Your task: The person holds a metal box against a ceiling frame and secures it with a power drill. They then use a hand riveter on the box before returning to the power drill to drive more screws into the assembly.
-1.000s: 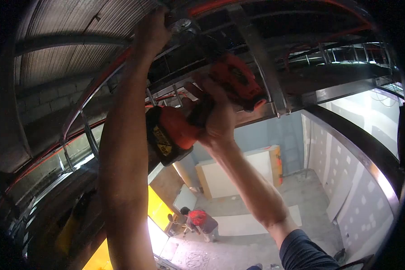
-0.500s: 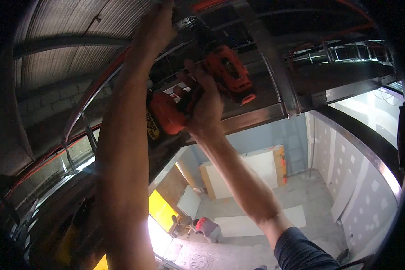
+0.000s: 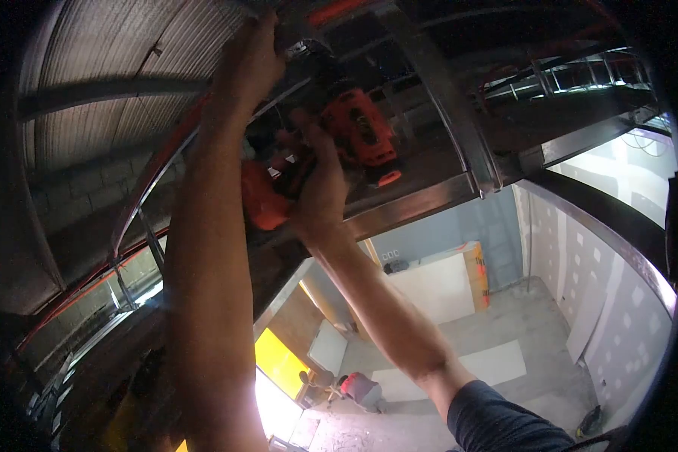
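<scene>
My right hand (image 3: 322,177) is wrapped round the handle of an orange-red cordless drill (image 3: 363,135). The drill's dark front end points up and to the left among the metal ceiling framing, and its battery end (image 3: 262,197) lies beside my left forearm. Higher up, my left hand (image 3: 255,64) is raised close to the drill's front end, its fingers bent together. What those fingers grip is lost in the dark at the top of the view. A metal channel (image 3: 437,98) runs down just right of the drill.
A metal beam (image 3: 422,203) crosses below the drill. Far below, a person (image 3: 360,392) bends over the floor near a white board (image 3: 459,369). More boards (image 3: 437,286) lean at the back wall, and a jointed plasterboard wall (image 3: 580,264) stands at right.
The drill and my right hand have shifted a little left and upward. My left hand has come slightly down and left. The view of the room below has moved slightly.
</scene>
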